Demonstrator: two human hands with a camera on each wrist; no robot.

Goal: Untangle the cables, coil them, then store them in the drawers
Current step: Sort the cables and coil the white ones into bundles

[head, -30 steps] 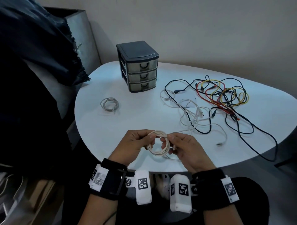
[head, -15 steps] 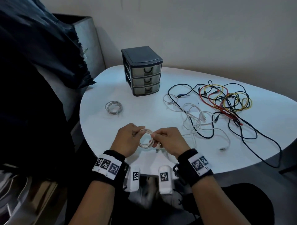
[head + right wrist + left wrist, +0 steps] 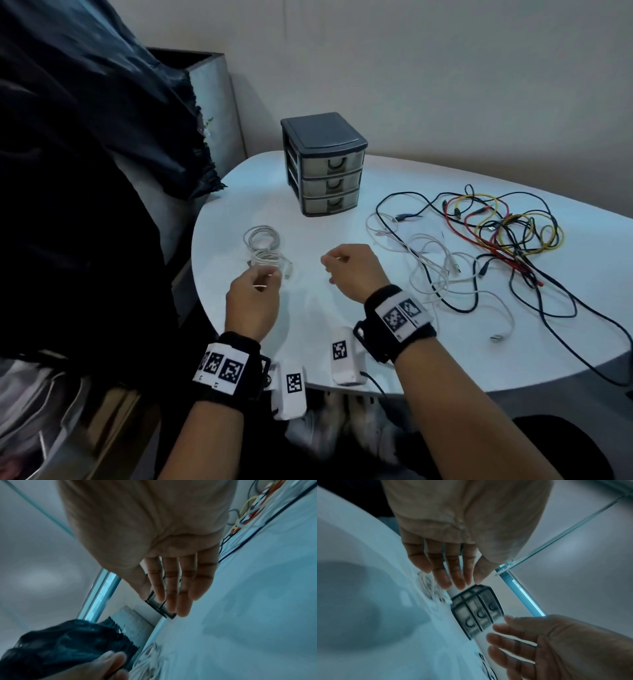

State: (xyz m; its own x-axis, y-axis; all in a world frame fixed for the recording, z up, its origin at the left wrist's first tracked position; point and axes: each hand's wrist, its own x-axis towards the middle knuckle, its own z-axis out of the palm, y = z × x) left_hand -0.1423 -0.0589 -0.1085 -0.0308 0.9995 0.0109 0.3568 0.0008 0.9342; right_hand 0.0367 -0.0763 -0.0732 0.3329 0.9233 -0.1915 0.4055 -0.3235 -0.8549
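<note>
Two coiled white cables lie at the table's left: one coil (image 3: 262, 237) and a second coil (image 3: 270, 259) just in front of it, touching. My left hand (image 3: 255, 291) hovers right behind the nearer coil, fingers relaxed and empty. My right hand (image 3: 349, 270) hangs over bare table to the right, also empty. In the left wrist view the left hand's fingers (image 3: 447, 573) are straight above the coils (image 3: 429, 588). The grey three-drawer unit (image 3: 325, 168) stands at the back with all drawers closed. A tangle of white, black, red and yellow cables (image 3: 479, 246) spreads across the right.
The white table (image 3: 239, 205) has a rounded left edge. Dark fabric (image 3: 102, 137) hangs at the left beside a grey box (image 3: 212, 96). A loose white cable end (image 3: 496, 337) lies near the front right edge, and a black cable (image 3: 582, 342) runs off it.
Both hands held the white coil together near the front edge. Now that coil lies on the table beside the first coil, and the hands have let go and moved apart.
</note>
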